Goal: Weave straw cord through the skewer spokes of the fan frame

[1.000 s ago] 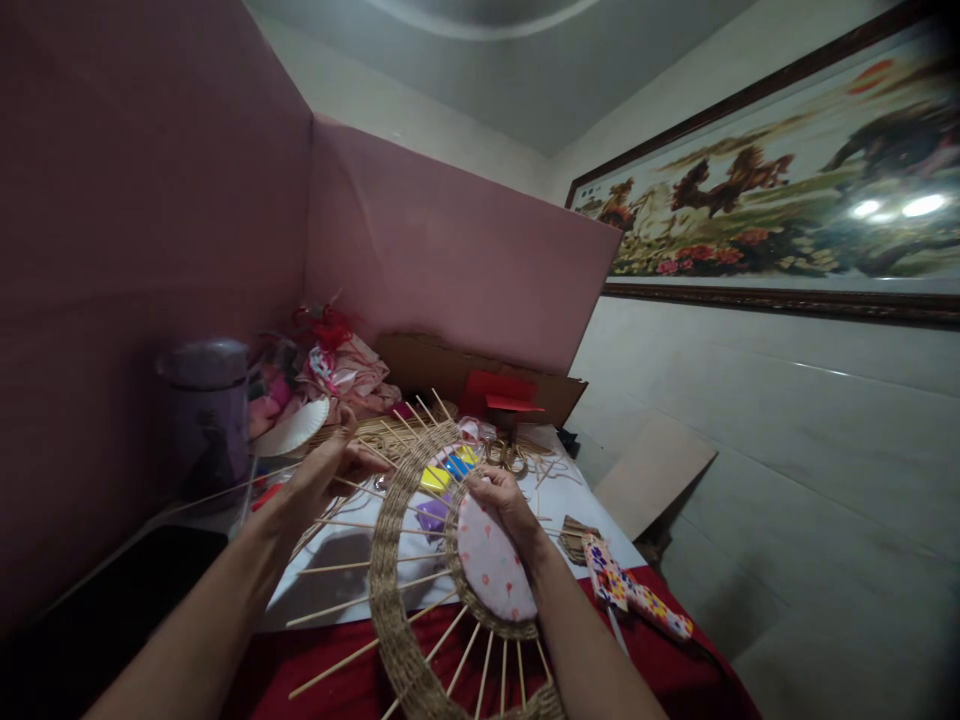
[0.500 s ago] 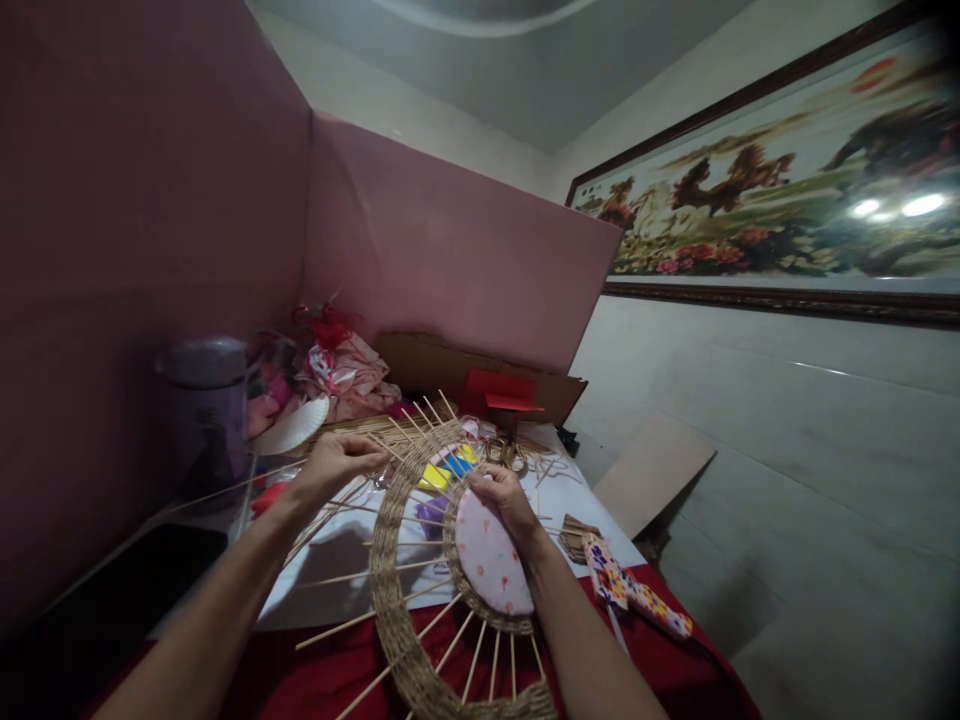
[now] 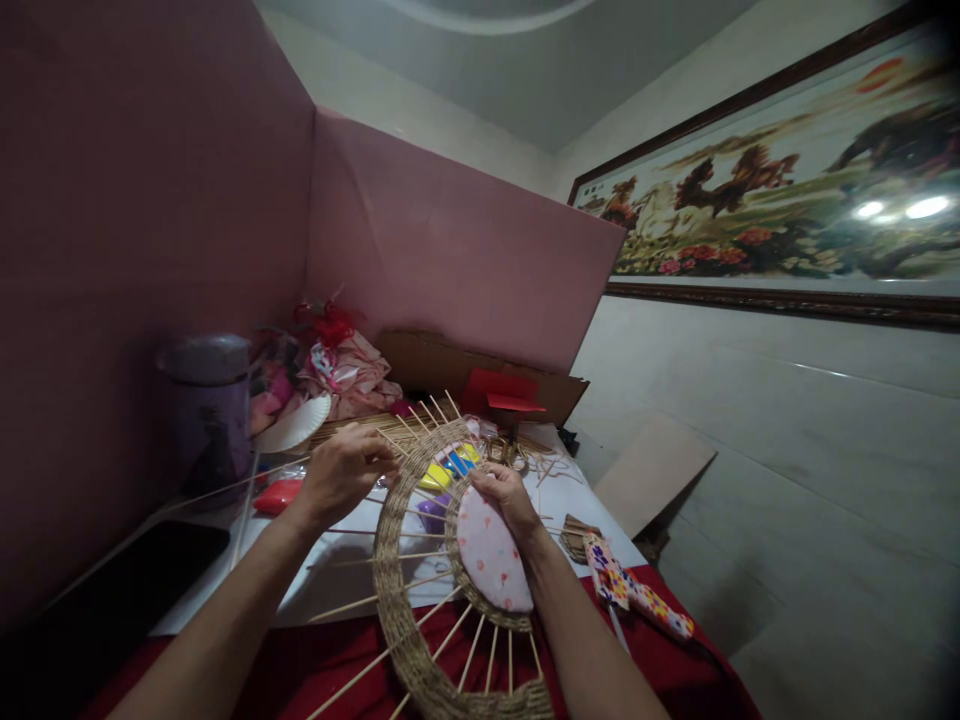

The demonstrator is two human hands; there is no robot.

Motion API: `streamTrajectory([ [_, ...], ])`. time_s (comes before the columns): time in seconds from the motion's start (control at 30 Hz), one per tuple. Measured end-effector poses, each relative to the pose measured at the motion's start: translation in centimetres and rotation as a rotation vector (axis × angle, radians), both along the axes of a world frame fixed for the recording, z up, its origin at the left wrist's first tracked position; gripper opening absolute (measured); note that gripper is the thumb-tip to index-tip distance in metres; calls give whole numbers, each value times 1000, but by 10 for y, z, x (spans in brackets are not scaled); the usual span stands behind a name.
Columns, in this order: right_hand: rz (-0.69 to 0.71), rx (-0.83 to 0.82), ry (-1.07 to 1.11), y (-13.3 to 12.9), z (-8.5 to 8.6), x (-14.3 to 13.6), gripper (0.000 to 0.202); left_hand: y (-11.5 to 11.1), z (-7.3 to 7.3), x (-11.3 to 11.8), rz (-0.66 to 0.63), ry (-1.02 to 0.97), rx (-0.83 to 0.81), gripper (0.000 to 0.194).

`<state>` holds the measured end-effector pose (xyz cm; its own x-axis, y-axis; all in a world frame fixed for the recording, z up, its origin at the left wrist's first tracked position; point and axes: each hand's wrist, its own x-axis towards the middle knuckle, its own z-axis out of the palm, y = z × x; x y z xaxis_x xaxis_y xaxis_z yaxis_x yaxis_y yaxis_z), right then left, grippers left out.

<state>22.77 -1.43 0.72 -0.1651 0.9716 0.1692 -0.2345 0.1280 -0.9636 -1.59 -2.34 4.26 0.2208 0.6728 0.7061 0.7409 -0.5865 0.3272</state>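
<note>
A woven half-round piece of twisted brown cord and thin wooden sticks (image 3: pixel 389 560) stands tilted before me. Its sticks fan out between an inner cord band and a wide outer band, with ends poking past the rim. At its middle is a half-oval white fabric panel (image 3: pixel 487 550) with small reddish spots. My right hand (image 3: pixel 506 495) grips the inner band at the top of this panel, thumb in front. My left hand (image 3: pixel 351 472) is closed in a pinch at the outer band's upper left, by the stick ends; what its fingertips hold is hidden.
Behind lie yellow and blue packets (image 3: pixel 459 462), a purple packet (image 3: pixel 433 514), a red packet (image 3: pixel 277 496) and scissors (image 3: pixel 516 456). A flower-patterned glue gun (image 3: pixel 637 590) rests on the right. A purple canister (image 3: pixel 204 420) and dark flat object (image 3: pixel 161 570) are left. Pink panels enclose the back.
My left hand has turned, its back now raised and its fingers curled nearer the outer band. The woven piece has shifted slightly; my right hand keeps its grip.
</note>
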Motion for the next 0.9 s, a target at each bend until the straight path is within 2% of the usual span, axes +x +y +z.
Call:
streamTrajectory([
  [0.17, -36, -19, 48, -4, 6, 1, 25, 1, -2, 0, 6, 39, 16, 11],
  [0.43, -70, -37, 77, -7, 10, 0, 26, 0, -2, 1, -114, 54, 33, 16],
  [0.9, -108, -31, 137, -6, 11, 3, 27, 1, -2, -2, -142, -83, 8, 11],
])
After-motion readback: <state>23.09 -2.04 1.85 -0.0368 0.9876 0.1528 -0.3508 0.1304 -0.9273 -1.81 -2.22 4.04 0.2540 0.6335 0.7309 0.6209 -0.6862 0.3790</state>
